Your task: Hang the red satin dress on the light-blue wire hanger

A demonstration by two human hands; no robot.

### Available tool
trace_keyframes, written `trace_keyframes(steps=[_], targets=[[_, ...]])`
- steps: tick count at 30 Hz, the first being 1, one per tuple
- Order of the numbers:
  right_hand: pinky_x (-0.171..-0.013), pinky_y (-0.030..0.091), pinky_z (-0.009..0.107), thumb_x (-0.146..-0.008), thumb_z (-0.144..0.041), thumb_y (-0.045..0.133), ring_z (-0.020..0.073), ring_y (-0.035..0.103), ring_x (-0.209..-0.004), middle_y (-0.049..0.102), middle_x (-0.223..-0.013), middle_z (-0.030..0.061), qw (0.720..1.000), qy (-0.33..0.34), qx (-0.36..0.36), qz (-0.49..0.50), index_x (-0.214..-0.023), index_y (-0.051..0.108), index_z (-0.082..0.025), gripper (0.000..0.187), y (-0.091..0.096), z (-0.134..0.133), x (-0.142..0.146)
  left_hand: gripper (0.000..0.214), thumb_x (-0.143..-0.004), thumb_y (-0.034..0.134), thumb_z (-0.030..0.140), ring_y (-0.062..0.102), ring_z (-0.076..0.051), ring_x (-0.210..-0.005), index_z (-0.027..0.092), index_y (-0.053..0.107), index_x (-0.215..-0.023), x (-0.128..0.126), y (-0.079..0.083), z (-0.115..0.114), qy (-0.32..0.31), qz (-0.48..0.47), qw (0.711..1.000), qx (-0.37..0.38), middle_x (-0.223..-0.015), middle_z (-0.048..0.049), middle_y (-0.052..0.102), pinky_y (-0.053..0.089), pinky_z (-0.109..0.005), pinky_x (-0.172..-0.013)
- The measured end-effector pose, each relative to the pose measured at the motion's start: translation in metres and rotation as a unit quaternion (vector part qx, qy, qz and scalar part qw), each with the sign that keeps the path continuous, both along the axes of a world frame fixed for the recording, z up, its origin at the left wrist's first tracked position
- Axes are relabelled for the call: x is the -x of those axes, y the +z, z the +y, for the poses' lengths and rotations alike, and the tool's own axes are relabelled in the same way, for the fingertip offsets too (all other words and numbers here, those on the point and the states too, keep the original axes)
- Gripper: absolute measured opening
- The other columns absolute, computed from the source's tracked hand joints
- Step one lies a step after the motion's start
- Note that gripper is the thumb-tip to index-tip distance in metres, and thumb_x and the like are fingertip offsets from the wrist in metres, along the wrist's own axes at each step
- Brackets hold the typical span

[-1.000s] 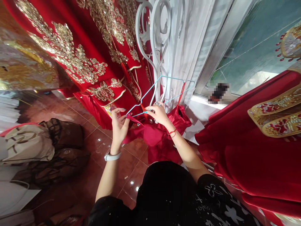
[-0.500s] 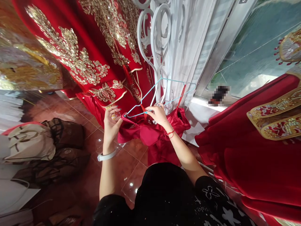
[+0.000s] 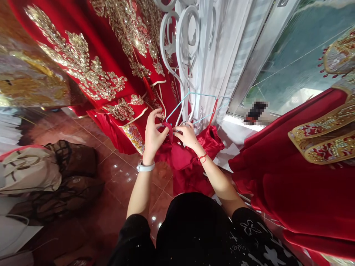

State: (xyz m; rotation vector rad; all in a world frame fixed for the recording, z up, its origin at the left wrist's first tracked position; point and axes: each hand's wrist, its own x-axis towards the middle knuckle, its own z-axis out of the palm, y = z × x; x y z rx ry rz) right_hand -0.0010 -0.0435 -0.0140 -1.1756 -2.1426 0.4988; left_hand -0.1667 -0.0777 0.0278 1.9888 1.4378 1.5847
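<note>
A light blue wire hanger (image 3: 194, 96) hangs on a white scrolled metal rack (image 3: 181, 48). A plain red satin garment (image 3: 191, 159) droops from it by thin red straps (image 3: 213, 111). My left hand (image 3: 154, 135), with a white wristband, pinches a red strap at the hanger's left end. Right beside it, my right hand (image 3: 188, 135), with a red thread bracelet, has its fingers closed on the hanger's lower wire and the red fabric. The two hands almost touch.
Red robes with gold embroidery (image 3: 91, 70) hang at the left, and another red gown (image 3: 299, 177) spreads at the right. Bags (image 3: 41, 173) lie on the red tiled floor (image 3: 116, 184). A white curtain (image 3: 222, 55) and a window (image 3: 299, 51) stand behind the rack.
My left hand has moved right and up along the hanger, from its left tip toward my right hand, bringing the red strap with it. The right hand has barely shifted.
</note>
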Motion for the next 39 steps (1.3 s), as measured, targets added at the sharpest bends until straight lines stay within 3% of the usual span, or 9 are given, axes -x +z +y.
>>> trace_keyframes(steps=[5,9,17,20,23,25,28,33,39], targets=[[-0.114,0.029,0.045,-0.101,-0.023,0.061,0.0223,0.068,-0.096,0.082,-0.102,0.0032,1.000,0.009,0.008,0.025,-0.107,0.083,-0.029,0.024,0.002,-0.001,0.001,0.060,-0.078,0.082,0.035,0.073,-0.016,-0.090,0.024,0.055,-0.132,0.020,-0.036,-0.016,0.017,-0.078,0.994,0.079,-0.113,-0.0047,0.066,0.065,-0.033,-0.084],[-0.118,0.029,0.046,-0.100,-0.021,0.060,0.0222,0.068,-0.098,0.082,-0.103,0.0034,1.000,0.007,0.015,0.021,-0.106,0.083,-0.029,0.024,0.003,-0.001,0.003,0.054,-0.080,0.082,0.041,0.073,-0.021,-0.103,0.024,0.058,-0.124,0.022,-0.058,-0.027,0.023,-0.137,0.988,0.069,-0.108,-0.0053,0.069,0.063,-0.038,-0.094],[-0.119,0.040,0.043,-0.098,-0.025,0.060,0.0227,0.068,-0.119,0.077,-0.126,0.0046,0.981,0.034,-0.036,0.188,-0.116,0.076,-0.027,0.024,-0.008,-0.005,-0.027,0.039,-0.091,0.073,0.038,0.067,-0.026,-0.116,0.023,0.067,-0.127,0.015,-0.025,-0.027,0.075,0.027,0.996,-0.036,-0.123,-0.0089,0.072,0.052,-0.044,-0.108],[-0.111,0.050,0.041,-0.094,-0.021,0.054,0.0244,0.067,-0.123,0.073,-0.131,0.0130,0.943,-0.187,-0.028,0.272,-0.126,0.069,-0.019,0.035,-0.035,0.003,-0.084,0.031,-0.095,0.068,0.036,0.066,-0.026,-0.112,0.023,0.069,-0.123,0.023,-0.018,-0.019,0.080,0.069,0.994,-0.027,-0.117,-0.0081,0.073,0.049,-0.043,-0.106],[-0.109,0.051,0.045,-0.077,-0.020,0.074,0.0320,0.064,-0.127,0.069,-0.134,0.0206,0.897,-0.406,0.109,0.135,-0.134,0.063,-0.013,0.059,-0.071,0.006,-0.147,0.027,-0.095,0.067,0.033,0.064,-0.025,-0.105,0.023,0.069,-0.120,0.030,-0.019,-0.008,0.070,0.074,0.995,-0.012,-0.110,-0.0066,0.073,0.047,-0.041,-0.102],[-0.102,0.056,0.044,-0.072,-0.015,0.077,0.0325,0.069,-0.119,0.074,-0.122,0.0176,0.880,-0.415,0.226,0.049,-0.129,0.065,-0.014,0.059,-0.092,0.001,-0.178,0.026,-0.094,0.069,0.032,0.062,-0.023,-0.098,0.023,0.068,-0.119,0.030,-0.021,-0.002,0.073,0.064,0.995,-0.001,-0.104,-0.0052,0.071,0.046,-0.040,-0.098],[-0.083,0.062,0.036,-0.076,-0.011,0.071,0.0265,0.077,-0.089,0.078,-0.088,0.0105,0.870,-0.395,0.294,0.027,-0.100,0.072,-0.014,0.024,-0.109,-0.010,-0.203,0.026,-0.089,0.075,0.031,0.057,-0.022,-0.090,0.023,0.068,-0.113,0.027,-0.025,0.007,0.100,0.037,0.994,-0.005,-0.093,-0.0026,0.066,0.045,-0.038,-0.094],[-0.055,0.059,0.022,-0.085,-0.020,0.072,0.0155,0.071,-0.060,0.072,-0.069,0.0038,0.874,-0.358,0.324,0.057,-0.085,0.070,-0.015,0.005,-0.112,-0.011,-0.209,0.024,-0.084,0.079,0.027,0.053,-0.020,-0.083,0.023,0.068,-0.105,0.025,-0.030,0.019,0.099,-0.013,0.995,-0.021,-0.084,0.0005,0.059,0.045,-0.037,-0.092],[-0.056,0.060,0.025,-0.079,-0.017,0.073,0.0176,0.071,-0.059,0.074,-0.070,0.0055,0.879,-0.371,0.295,0.050,-0.085,0.071,-0.015,0.008,-0.119,-0.012,-0.211,0.025,-0.081,0.081,0.027,0.048,-0.018,-0.077,0.023,0.068,-0.102,0.032,-0.034,0.028,0.086,-0.028,0.996,-0.016,-0.082,0.0018,0.055,0.045,-0.034,-0.083]])
